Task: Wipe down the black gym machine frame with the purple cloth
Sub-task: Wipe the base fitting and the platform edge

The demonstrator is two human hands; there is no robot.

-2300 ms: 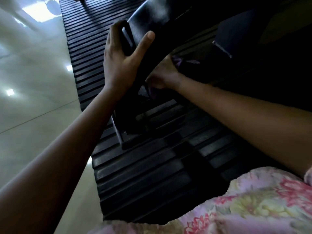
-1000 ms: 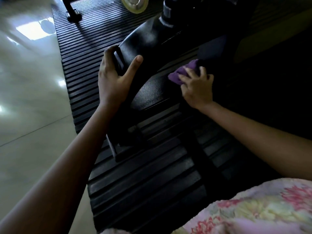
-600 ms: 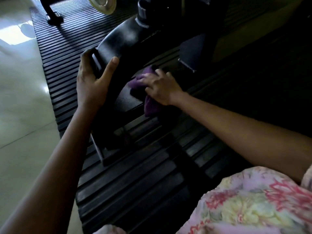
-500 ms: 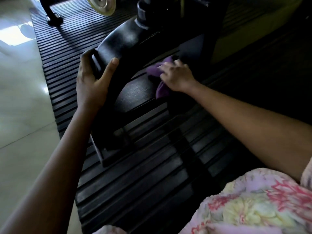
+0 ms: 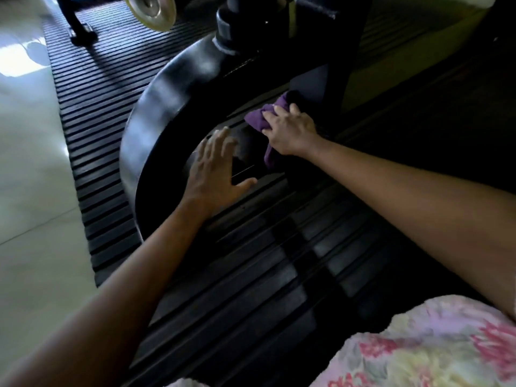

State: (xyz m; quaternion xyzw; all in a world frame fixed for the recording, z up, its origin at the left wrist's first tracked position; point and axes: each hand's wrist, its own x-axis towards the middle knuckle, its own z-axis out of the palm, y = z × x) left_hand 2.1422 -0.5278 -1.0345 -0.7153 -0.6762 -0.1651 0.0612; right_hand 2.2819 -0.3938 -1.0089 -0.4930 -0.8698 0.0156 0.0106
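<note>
The black gym machine frame (image 5: 159, 107) curves from the upper middle down to the ribbed mat on the left. My right hand (image 5: 290, 129) presses the purple cloth (image 5: 258, 120) against a low part of the frame beside a dark upright post (image 5: 310, 79); part of the cloth hangs below my palm. My left hand (image 5: 215, 169) hovers open, fingers spread, just right of the curved frame, holding nothing. It looks blurred.
A black ribbed rubber mat (image 5: 251, 261) lies under the machine. Pale glossy floor tiles (image 5: 30, 163) run along the left. A cream wheel (image 5: 150, 9) and another machine's foot (image 5: 81, 34) stand at the top left. Floral fabric (image 5: 424, 347) fills the lower right corner.
My left hand has let go of the curved frame and moved right, now open. My right hand keeps rubbing the cloth, now farther right near the post.
</note>
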